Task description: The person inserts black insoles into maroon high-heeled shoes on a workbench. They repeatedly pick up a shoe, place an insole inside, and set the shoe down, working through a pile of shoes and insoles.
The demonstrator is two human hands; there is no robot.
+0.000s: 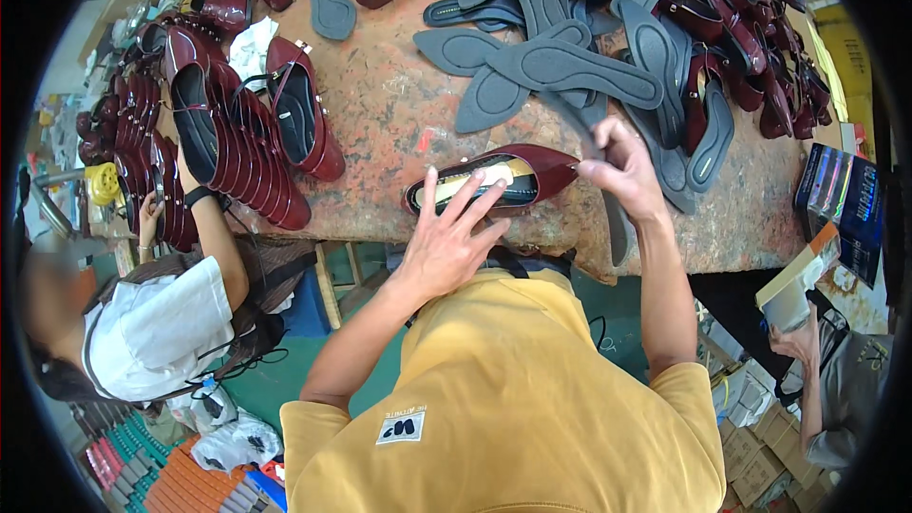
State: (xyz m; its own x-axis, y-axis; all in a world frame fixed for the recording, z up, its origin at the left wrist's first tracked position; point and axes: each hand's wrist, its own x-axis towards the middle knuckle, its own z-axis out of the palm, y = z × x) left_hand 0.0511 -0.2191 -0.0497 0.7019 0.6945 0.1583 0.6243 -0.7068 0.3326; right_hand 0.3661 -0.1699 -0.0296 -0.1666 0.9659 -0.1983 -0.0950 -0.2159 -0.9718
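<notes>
A dark red flat shoe lies on the worn brown table near its front edge, with a pale yellow inner sole showing. My left hand rests on the shoe's heel end, fingers spread over its opening. My right hand is at the toe end and pinches a grey insole that hangs down over the table edge. Behind lies a pile of grey insoles.
Rows of dark red shoes stand at the left and along the far right. A person in white sits at my left, reaching to the shoes. Another person at the right holds a box. Cartons are on the floor.
</notes>
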